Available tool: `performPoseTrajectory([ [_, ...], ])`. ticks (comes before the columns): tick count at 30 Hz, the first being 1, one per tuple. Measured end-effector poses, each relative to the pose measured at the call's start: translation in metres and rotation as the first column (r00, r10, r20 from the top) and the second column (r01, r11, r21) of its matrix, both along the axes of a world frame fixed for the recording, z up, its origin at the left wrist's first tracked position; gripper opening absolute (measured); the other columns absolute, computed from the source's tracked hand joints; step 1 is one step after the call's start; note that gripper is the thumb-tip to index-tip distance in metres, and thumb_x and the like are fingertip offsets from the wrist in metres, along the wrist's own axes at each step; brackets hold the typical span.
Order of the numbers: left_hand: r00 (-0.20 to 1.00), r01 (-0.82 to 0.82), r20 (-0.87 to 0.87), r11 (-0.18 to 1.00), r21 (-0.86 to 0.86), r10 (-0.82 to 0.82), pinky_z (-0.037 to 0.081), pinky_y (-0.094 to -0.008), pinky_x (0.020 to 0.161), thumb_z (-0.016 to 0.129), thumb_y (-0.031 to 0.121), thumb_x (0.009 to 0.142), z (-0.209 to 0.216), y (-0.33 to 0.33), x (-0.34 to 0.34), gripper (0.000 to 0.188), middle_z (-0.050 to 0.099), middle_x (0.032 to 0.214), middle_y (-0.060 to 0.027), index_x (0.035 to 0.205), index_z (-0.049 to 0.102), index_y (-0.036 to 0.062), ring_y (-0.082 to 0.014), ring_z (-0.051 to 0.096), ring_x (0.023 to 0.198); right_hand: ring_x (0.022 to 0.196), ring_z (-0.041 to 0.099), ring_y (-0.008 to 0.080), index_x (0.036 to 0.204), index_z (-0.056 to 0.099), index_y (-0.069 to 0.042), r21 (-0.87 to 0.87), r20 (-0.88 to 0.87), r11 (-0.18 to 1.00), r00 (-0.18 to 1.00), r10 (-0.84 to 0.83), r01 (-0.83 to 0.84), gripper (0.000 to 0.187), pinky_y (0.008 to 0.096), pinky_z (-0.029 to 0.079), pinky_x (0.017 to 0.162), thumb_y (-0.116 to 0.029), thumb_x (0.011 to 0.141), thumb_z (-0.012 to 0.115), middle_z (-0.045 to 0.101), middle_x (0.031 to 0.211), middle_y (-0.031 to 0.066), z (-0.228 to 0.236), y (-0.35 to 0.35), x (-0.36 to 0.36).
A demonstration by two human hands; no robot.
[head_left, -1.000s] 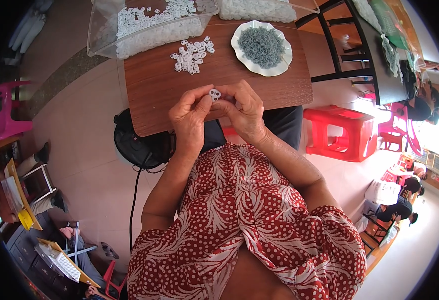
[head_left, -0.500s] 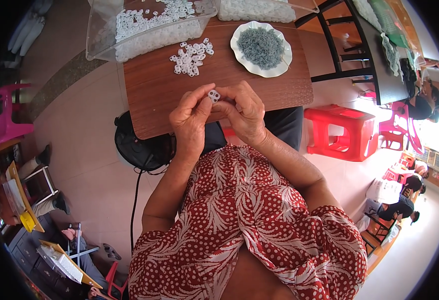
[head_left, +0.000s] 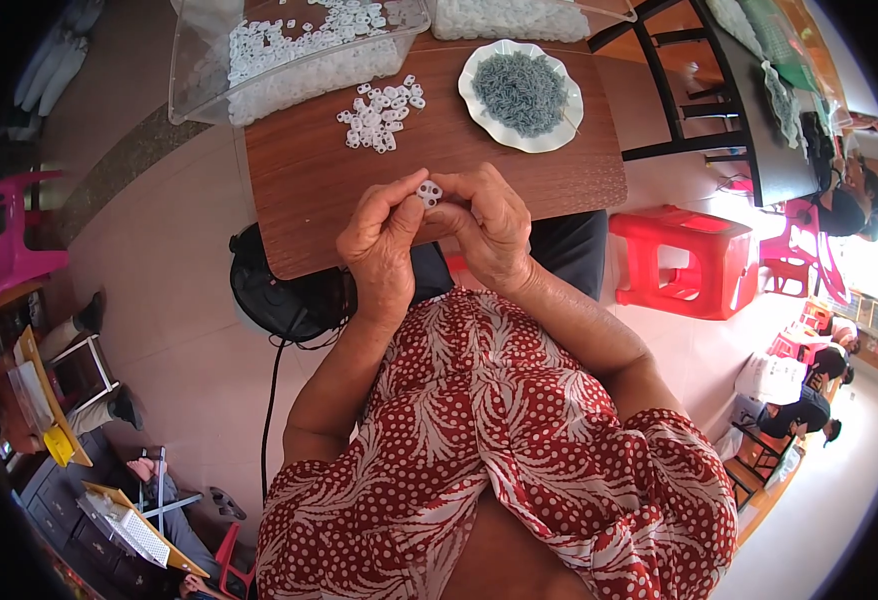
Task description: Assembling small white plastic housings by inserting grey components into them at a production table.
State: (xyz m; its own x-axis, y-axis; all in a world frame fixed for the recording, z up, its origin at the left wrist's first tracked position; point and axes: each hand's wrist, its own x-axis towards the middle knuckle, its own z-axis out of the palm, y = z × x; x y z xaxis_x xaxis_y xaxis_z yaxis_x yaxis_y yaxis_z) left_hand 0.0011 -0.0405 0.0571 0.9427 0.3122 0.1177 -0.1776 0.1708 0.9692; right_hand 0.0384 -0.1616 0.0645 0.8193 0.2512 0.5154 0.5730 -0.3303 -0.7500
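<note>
Between my two hands, above the near part of the wooden table, is a small white plastic piece (head_left: 429, 192) with dark holes. My left hand (head_left: 383, 232) pinches it from the left with thumb and forefinger. From the other side the fingertips of my right hand (head_left: 491, 222) close on it; whether they also hold a smaller part is hidden. A loose pile of similar white pieces (head_left: 377, 118) lies on the table beyond my left hand. Farther right, a white wavy-rimmed plate (head_left: 471, 112) holds a heap of small grey-blue parts (head_left: 521, 92).
A clear plastic bin (head_left: 199, 112) of white pieces stands at the table's far left, with another clear bin (head_left: 519, 22) beside it. The brown table (head_left: 299, 215) ends just before my lap. A red stool (head_left: 684, 262) stands to the right, a black bag (head_left: 277, 295) below left.
The white piece has turned slightly between my fingertips, and its holes show differently. Both hands keep nearly the same place and grip.
</note>
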Motion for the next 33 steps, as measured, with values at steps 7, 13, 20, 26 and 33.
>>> performPoseTrajectory([
  [7,0.999,-0.038,-0.007,0.999,0.014,0.038,0.043,-0.0208,0.073,0.058,0.006,0.087,-0.0005,-0.0021,-0.0035,0.018,0.058,0.087,-0.0016,0.104,0.064,0.0006,-0.0087,0.053,0.080,0.067,0.056,0.0228,0.093,0.060,-0.003,0.018,0.036,1.000,0.999,0.009,-0.010,0.032,0.0311,0.046,0.057,-0.001,0.064,0.072,0.062,0.077,0.0069,0.0029,0.0016,0.0002],
  [13,0.999,-0.053,-0.004,0.998,0.017,0.053,0.043,-0.0211,0.072,0.059,0.008,0.087,0.0004,-0.0019,-0.0046,0.017,0.058,0.086,-0.0011,0.102,0.064,0.0014,-0.0083,0.052,0.080,0.065,0.055,0.0227,0.092,0.060,-0.003,0.026,0.059,1.000,0.998,0.012,-0.014,0.030,0.0312,0.045,0.056,0.000,0.065,0.071,0.062,0.076,0.0074,0.0044,0.0032,-0.0001],
  [20,0.998,-0.064,0.004,0.998,0.019,0.064,0.042,-0.0201,0.072,0.058,0.009,0.088,0.0000,-0.0021,-0.0045,0.017,0.058,0.087,-0.0003,0.102,0.064,0.0018,-0.0073,0.051,0.080,0.068,0.055,0.0226,0.093,0.061,-0.003,0.035,0.038,0.999,0.999,0.012,-0.013,0.029,0.0306,0.045,0.057,0.000,0.065,0.071,0.062,0.078,0.0073,0.0064,0.0058,-0.0013],
  [26,0.999,-0.040,0.016,0.999,0.009,0.040,0.043,-0.0200,0.072,0.058,0.009,0.088,0.0036,0.0028,-0.0040,0.018,0.057,0.088,0.0002,0.104,0.062,0.0013,-0.0068,0.052,0.081,0.071,0.056,0.0224,0.095,0.062,-0.003,0.060,-0.091,0.998,0.996,0.004,0.001,0.031,0.0310,0.045,0.062,0.000,0.066,0.071,0.062,0.080,0.0071,0.0091,0.0083,-0.0041],
  [33,1.000,-0.027,0.004,0.998,0.048,0.027,0.042,-0.0197,0.072,0.058,0.008,0.088,0.0051,0.0057,-0.0044,0.019,0.057,0.088,0.0002,0.105,0.062,0.0012,-0.0068,0.052,0.080,0.072,0.056,0.0231,0.095,0.062,-0.003,0.039,-0.061,0.999,0.998,0.024,-0.021,0.030,0.0313,0.045,0.063,-0.001,0.066,0.071,0.062,0.082,0.0074,0.0084,0.0067,-0.0020],
])
